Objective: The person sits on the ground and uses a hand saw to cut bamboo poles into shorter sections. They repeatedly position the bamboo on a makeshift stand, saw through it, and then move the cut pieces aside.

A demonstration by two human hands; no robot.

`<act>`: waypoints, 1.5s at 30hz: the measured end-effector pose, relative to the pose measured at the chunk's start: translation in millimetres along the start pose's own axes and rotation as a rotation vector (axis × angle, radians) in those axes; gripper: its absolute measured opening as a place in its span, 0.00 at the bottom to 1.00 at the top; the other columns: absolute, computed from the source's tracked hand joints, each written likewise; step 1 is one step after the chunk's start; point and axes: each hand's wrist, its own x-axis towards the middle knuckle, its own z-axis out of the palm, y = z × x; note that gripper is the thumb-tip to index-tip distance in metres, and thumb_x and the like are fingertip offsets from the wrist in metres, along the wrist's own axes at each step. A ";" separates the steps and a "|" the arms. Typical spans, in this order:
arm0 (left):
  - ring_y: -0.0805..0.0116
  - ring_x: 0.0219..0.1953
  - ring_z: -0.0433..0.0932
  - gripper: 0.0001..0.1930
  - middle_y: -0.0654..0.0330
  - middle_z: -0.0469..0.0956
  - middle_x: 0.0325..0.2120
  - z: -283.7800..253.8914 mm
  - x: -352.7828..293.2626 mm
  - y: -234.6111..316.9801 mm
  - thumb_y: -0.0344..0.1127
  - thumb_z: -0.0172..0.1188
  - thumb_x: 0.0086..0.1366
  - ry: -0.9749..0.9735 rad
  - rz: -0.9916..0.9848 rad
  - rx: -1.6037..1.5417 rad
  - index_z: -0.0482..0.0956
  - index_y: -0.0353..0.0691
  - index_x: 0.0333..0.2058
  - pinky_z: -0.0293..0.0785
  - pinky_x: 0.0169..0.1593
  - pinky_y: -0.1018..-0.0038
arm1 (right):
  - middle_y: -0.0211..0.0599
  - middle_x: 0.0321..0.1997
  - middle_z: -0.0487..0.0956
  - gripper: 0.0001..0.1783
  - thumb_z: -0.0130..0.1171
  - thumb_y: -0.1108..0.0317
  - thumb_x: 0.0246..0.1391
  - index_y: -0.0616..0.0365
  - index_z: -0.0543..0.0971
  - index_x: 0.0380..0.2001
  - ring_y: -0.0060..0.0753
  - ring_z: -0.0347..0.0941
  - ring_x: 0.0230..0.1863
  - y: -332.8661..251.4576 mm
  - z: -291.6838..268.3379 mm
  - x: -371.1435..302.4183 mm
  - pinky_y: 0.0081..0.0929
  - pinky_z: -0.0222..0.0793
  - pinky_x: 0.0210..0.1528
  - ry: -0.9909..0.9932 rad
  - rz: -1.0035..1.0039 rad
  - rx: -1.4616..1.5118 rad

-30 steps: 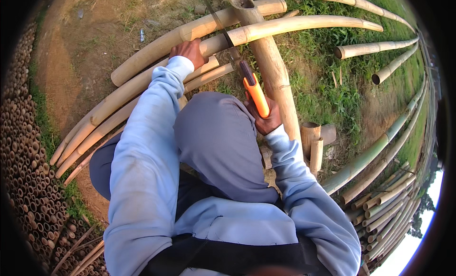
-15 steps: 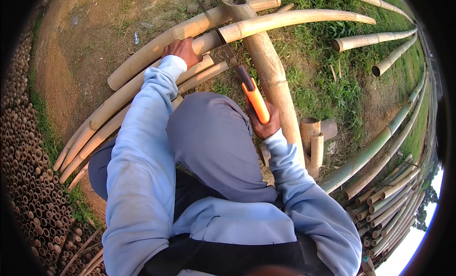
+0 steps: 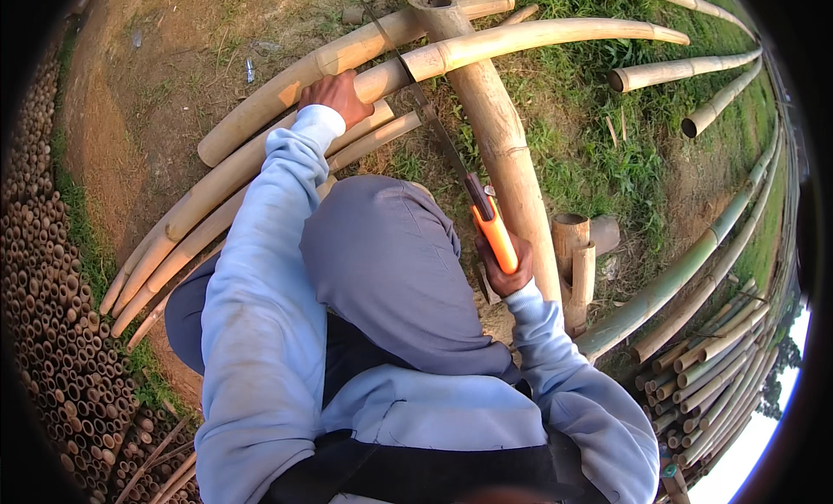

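Observation:
My left hand (image 3: 338,98) grips a long bamboo pole (image 3: 495,44), fingers wrapped over it just left of the cut. In my right hand (image 3: 507,268) is a hand saw (image 3: 496,237) with an orange and dark handle. Its thin blade crosses the pole at a slant, beside my left hand, and the blade's tip reaches over a thicker bamboo pole (image 3: 260,112) behind. The pole rests across a stout bamboo post (image 3: 499,139) to the right of the cut. My knee (image 3: 382,243) is bent below the poles.
More bamboo lengths (image 3: 195,243) lie under my left arm. Short upright bamboo pieces (image 3: 570,235) stand right of the post. A stack of cut bamboo ends (image 3: 69,356) fills the left side. Long poles (image 3: 694,278) and a bamboo pile (image 3: 711,374) lie on the right.
My right hand has drawn the saw back toward me and to the right, so less blade shows beyond the pole. My left hand keeps its hold in about the same place.

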 end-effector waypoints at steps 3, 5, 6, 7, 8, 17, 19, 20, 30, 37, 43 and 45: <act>0.44 0.52 0.81 0.29 0.44 0.83 0.47 -4.3 -2.0 0.4 0.51 0.70 0.55 0.039 -0.003 -0.006 0.80 0.40 0.52 0.75 0.59 0.54 | 0.34 0.26 0.79 0.11 0.65 0.68 0.62 0.65 0.81 0.40 0.22 0.71 0.26 -3.5 29.0 79.4 0.26 0.69 0.32 -0.043 -0.141 0.013; 0.44 0.51 0.82 0.29 0.44 0.84 0.46 -7.1 -1.7 -0.3 0.51 0.70 0.55 0.065 -0.001 -0.017 0.80 0.39 0.51 0.75 0.58 0.55 | 0.40 0.22 0.76 0.12 0.67 0.66 0.59 0.65 0.79 0.37 0.27 0.68 0.23 0.2 33.5 87.8 0.31 0.68 0.29 0.009 -0.134 0.054; 0.44 0.50 0.82 0.28 0.44 0.84 0.45 -7.9 -1.8 -0.9 0.51 0.70 0.56 0.067 0.000 -0.019 0.80 0.39 0.50 0.76 0.57 0.54 | 0.43 0.20 0.74 0.13 0.68 0.65 0.58 0.65 0.79 0.35 0.30 0.66 0.21 2.6 31.5 77.0 0.33 0.67 0.28 0.037 -0.164 0.087; 0.43 0.50 0.82 0.28 0.44 0.84 0.45 -8.8 -1.2 -1.7 0.51 0.70 0.56 0.076 0.000 -0.019 0.80 0.38 0.50 0.76 0.57 0.54 | 0.42 0.21 0.76 0.13 0.68 0.65 0.58 0.65 0.79 0.36 0.29 0.69 0.22 5.6 23.5 53.5 0.33 0.68 0.29 0.010 -0.151 0.050; 0.44 0.49 0.82 0.27 0.44 0.84 0.44 -9.6 -0.5 -2.5 0.50 0.70 0.56 0.083 0.012 -0.016 0.80 0.38 0.49 0.77 0.56 0.54 | 0.42 0.22 0.77 0.10 0.68 0.68 0.58 0.64 0.80 0.37 0.31 0.72 0.23 8.4 15.4 25.0 0.32 0.70 0.30 -0.033 -0.076 0.020; 0.45 0.50 0.82 0.27 0.43 0.84 0.45 -4.3 -1.0 0.9 0.49 0.69 0.55 0.086 0.003 0.008 0.79 0.38 0.49 0.76 0.57 0.54 | 0.45 0.25 0.80 0.09 0.66 0.73 0.56 0.65 0.82 0.39 0.40 0.79 0.25 -1.2 -5.7 -31.5 0.32 0.74 0.33 -0.013 -0.024 -0.073; 0.45 0.51 0.82 0.27 0.43 0.83 0.45 -5.2 -3.6 2.1 0.49 0.69 0.55 0.086 -0.015 0.010 0.79 0.39 0.49 0.76 0.57 0.54 | 0.33 0.21 0.74 0.09 0.65 0.69 0.60 0.65 0.80 0.35 0.23 0.69 0.23 -4.6 23.3 41.5 0.27 0.67 0.29 -0.001 -0.112 0.028; 0.44 0.51 0.81 0.27 0.43 0.83 0.46 -6.4 -4.2 2.5 0.49 0.69 0.55 0.091 -0.021 0.014 0.79 0.39 0.49 0.76 0.57 0.54 | 0.39 0.20 0.75 0.09 0.66 0.68 0.59 0.64 0.79 0.33 0.32 0.71 0.22 -5.6 37.3 77.4 0.31 0.69 0.29 0.021 -0.147 0.037; 0.46 0.51 0.82 0.26 0.43 0.84 0.45 -4.0 0.4 -2.5 0.49 0.70 0.55 0.063 0.000 0.004 0.79 0.38 0.48 0.76 0.57 0.55 | 0.39 0.24 0.79 0.11 0.65 0.74 0.57 0.63 0.82 0.43 0.35 0.77 0.25 10.7 -23.3 -85.9 0.30 0.72 0.32 -0.034 -0.040 -0.102; 0.45 0.51 0.82 0.28 0.43 0.84 0.45 -7.1 -0.9 1.7 0.50 0.69 0.55 0.080 -0.025 0.014 0.79 0.38 0.49 0.75 0.57 0.55 | 0.46 0.20 0.76 0.07 0.66 0.70 0.56 0.64 0.79 0.31 0.40 0.70 0.19 9.9 20.2 39.7 0.35 0.69 0.27 0.017 -0.119 -0.001; 0.46 0.54 0.80 0.33 0.44 0.82 0.49 -19.1 2.0 -3.2 0.51 0.69 0.53 0.050 -0.053 0.008 0.77 0.41 0.56 0.72 0.61 0.54 | 0.46 0.20 0.77 0.10 0.66 0.68 0.57 0.63 0.78 0.30 0.44 0.72 0.20 12.8 25.5 56.6 0.36 0.69 0.28 0.013 -0.212 0.040; 0.46 0.52 0.81 0.27 0.43 0.84 0.45 -17.9 2.0 -4.2 0.50 0.69 0.54 0.085 -0.041 0.014 0.80 0.39 0.49 0.73 0.59 0.55 | 0.47 0.25 0.79 0.09 0.65 0.71 0.57 0.62 0.82 0.39 0.43 0.80 0.27 13.5 1.6 -2.4 0.34 0.72 0.32 -0.063 -0.075 -0.072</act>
